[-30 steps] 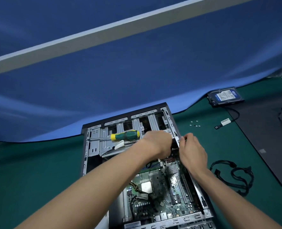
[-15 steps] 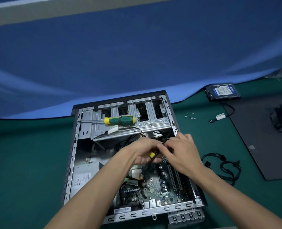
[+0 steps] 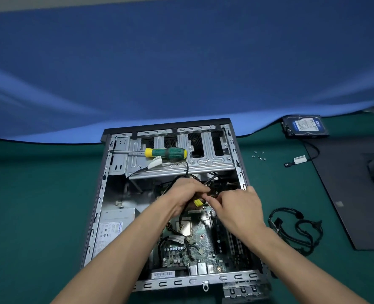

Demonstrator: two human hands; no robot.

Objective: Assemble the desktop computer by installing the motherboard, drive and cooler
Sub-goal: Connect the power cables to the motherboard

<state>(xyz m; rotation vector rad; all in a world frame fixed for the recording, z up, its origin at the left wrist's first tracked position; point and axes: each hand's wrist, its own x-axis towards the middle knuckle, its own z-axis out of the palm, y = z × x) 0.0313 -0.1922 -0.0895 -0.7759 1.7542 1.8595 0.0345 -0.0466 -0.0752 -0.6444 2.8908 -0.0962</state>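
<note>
Head view: green mat [image 3: 39, 205] beneath computer case [image 3: 98, 205], blue backdrop [image 3: 181, 62] behind.

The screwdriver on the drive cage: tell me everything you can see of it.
The screwdriver lies flat on top of the case's silver metal drive cage, at the far end of the open computer case. Its thick handle is green and textured, with yellow bands at both ends; it looks like plastic or rubber. A thin bare metal shaft points left, its tip near the case's left wall. A white connector lies against the near side of the handle. Neither hand touches it.
</note>
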